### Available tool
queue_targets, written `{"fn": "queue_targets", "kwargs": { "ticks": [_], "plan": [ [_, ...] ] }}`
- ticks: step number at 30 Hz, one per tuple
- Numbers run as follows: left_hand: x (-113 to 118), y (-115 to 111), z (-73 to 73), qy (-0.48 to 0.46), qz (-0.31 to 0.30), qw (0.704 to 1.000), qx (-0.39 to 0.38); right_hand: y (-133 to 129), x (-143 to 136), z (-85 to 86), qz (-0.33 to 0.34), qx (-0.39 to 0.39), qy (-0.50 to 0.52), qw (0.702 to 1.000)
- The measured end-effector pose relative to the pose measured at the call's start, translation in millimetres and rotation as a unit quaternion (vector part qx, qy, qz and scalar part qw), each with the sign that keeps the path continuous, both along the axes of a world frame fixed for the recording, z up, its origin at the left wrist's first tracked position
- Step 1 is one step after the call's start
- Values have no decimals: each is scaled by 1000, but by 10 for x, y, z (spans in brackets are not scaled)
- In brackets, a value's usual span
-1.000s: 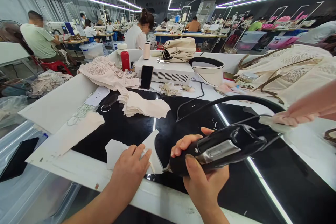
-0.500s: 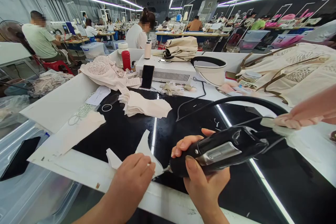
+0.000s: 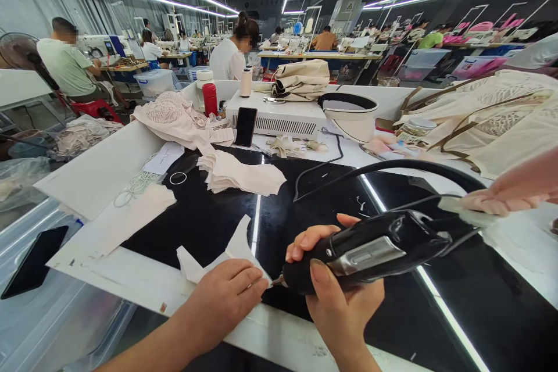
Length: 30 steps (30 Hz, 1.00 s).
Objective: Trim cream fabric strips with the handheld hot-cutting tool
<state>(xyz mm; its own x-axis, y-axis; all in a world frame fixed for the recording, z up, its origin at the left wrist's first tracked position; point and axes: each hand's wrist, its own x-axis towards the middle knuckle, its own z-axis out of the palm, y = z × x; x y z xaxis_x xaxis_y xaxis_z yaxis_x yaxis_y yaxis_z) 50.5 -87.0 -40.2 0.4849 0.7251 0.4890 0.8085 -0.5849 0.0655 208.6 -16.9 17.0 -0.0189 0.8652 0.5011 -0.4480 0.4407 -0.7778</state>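
Observation:
My right hand [image 3: 344, 290] is wrapped round a black handheld tool [image 3: 370, 253] with a silver panel. The tool's thin metal tip points left and meets the edge of a white cut piece [image 3: 239, 242] on the black glossy surface [image 3: 209, 212]. My left hand [image 3: 229, 296] presses down on the near part of that piece with its fingers together, close to the tip. A thick black hose [image 3: 418, 165] curves behind the tool.
Stacked beige pieces [image 3: 242, 173] lie behind my hands. A phone [image 3: 245, 127] leans on a white vented box [image 3: 279, 113]. Pale fabric [image 3: 483, 209] hangs at the right. Another phone [image 3: 35, 258] lies at the lower left. People sit at sewing machines beyond.
My left hand has slid slightly right and down along the white piece, nearer the tool's tip. The tool and my right hand have shifted very slightly right.

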Motion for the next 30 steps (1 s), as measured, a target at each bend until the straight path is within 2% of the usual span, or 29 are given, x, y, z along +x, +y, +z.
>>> {"fn": "queue_targets", "kwargs": {
  "ticks": [10,18,23,30],
  "plan": [
    [-8,-20,21,-20,18,999,-41,2,12,4,0,-3,-2,1000],
    [-5,-32,52,-27,23,999,-39,33,-17,30,-12,-1,-8,1000],
    [-7,-37,22,-37,35,998,-36,102,-71,65,-23,-3,-4,1000],
    [-5,-40,-46,-63,46,997,-18,145,-123,25,-14,1,1,1000]
  ]
}}
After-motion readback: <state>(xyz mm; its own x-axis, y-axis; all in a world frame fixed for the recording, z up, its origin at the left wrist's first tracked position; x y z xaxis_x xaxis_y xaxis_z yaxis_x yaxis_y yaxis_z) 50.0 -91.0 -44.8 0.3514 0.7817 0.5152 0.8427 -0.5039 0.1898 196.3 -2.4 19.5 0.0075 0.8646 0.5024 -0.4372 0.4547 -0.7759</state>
